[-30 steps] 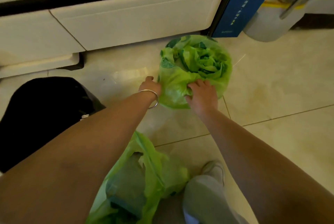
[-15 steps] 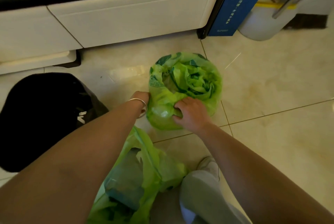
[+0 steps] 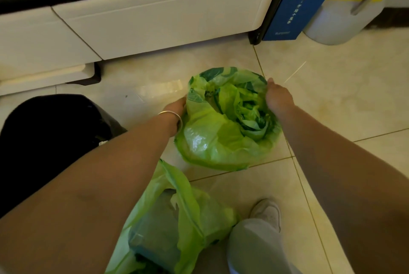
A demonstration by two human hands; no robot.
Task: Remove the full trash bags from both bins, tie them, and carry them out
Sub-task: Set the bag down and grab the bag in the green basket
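The green trash bag nearest you point(image 3: 177, 225) is lying on the tiled floor point(image 3: 332, 101) under your left forearm, its mouth slack and open, just beside your knee in pale trousers point(image 3: 254, 249) and your light shoe point(image 3: 266, 212). To your left a black bin point(image 3: 44, 141) is standing on the floor. Further out, the second green trash bag point(image 3: 221, 132) is sitting on the tiles with its crumpled top open toward you. Your left hand point(image 3: 177, 107), with a silver bangle point(image 3: 174, 116) at the wrist, is resting against that bag's left side; its fingers are hidden, so I cannot tell whether it is gripping. Your right hand point(image 3: 277, 96) is curling over the bag's right rim and pinching the plastic. Beyond, a white cabinet point(image 3: 155, 14) is running along the wall, with a blue panel point(image 3: 296, 1) and a white cylinder point(image 3: 332, 21) to its right.
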